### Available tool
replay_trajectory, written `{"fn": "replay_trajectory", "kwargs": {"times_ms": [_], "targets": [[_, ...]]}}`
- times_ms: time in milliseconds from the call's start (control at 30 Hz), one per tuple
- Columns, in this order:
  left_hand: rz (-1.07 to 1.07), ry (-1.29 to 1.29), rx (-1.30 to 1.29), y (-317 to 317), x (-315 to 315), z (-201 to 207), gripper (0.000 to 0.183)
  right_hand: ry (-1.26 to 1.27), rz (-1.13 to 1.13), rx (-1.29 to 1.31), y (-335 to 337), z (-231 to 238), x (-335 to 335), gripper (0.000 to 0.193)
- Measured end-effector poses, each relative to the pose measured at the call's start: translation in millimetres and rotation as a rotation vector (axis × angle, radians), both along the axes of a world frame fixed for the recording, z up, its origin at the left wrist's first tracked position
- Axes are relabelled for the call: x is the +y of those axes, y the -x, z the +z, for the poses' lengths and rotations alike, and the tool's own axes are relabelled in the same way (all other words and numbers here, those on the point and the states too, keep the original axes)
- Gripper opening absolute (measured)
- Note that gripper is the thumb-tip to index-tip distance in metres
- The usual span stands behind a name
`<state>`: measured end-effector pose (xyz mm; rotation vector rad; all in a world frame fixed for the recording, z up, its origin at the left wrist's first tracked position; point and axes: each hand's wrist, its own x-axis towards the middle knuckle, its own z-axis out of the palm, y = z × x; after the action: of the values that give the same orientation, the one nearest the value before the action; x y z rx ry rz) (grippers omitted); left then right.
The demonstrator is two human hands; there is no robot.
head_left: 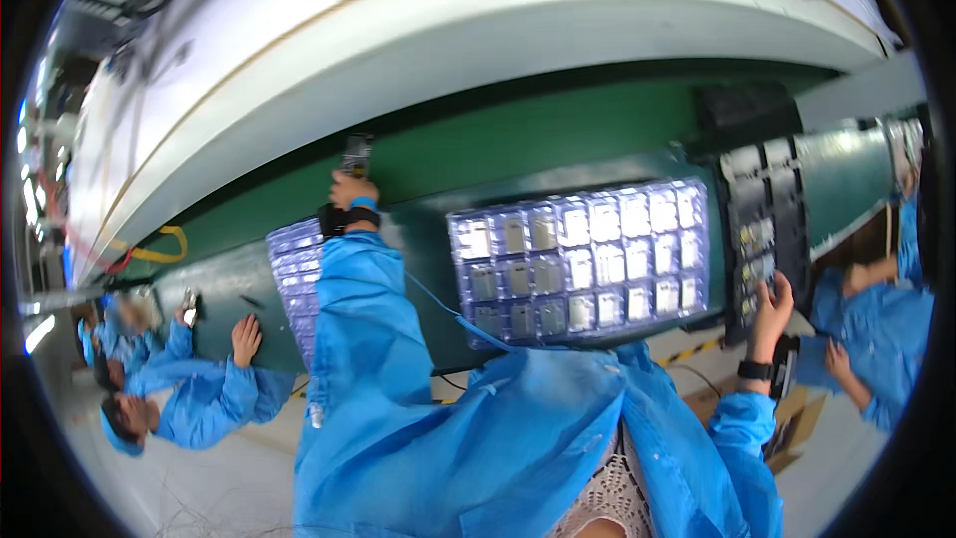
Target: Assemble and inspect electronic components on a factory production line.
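My left hand (354, 191) is stretched far forward over the green work surface, its fingers closed on a small dark-and-silver rectangular part (358, 151) that looks blurred. At the black tray (785, 224) on the right, my right hand (770, 317) has its thumb and fingers bent around the near end of a small grey part (761, 269). Other small parts lie in that tray's pockets. Between my arms sits a clear plastic tray (583, 264) with rows of pockets, many holding flat silver or white pieces.
A second clear tray (296, 274) lies partly under my left sleeve. A blue cord (430, 296) runs from my left wrist across the bench. A black object (747, 112) stands behind the black tray. Co-workers in blue sit at left (204, 389) and right (876, 309). A white ledge (518, 30) borders the far side.
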<state>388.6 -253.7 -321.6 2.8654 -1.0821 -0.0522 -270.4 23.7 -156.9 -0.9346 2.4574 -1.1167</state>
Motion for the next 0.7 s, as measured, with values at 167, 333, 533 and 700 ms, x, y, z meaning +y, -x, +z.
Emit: {"fn": "replay_trajectory", "kwargs": {"times_ms": [167, 333, 533, 700], "targets": [[-0.004, -0.058, -0.006, 21, -13, 27, 0.073, 0.026, 0.022, -0.061, -66, 30, -20, 0.035], [-0.231, 0.007, -0.181, 5, -8, 27, 0.041, 0.094, 0.309, -0.253, -165, 37, -66, 0.023], [-0.264, 0.519, 0.189, 41, 34, 80, 0.021, -0.048, 0.925, 0.081, -269, 22, -91, 0.02], [-0.105, 0.804, 1.402, 116, 99, 181, 0.026, -0.08, 0.935, 0.454, -304, 10, -91, 0.035]]}}
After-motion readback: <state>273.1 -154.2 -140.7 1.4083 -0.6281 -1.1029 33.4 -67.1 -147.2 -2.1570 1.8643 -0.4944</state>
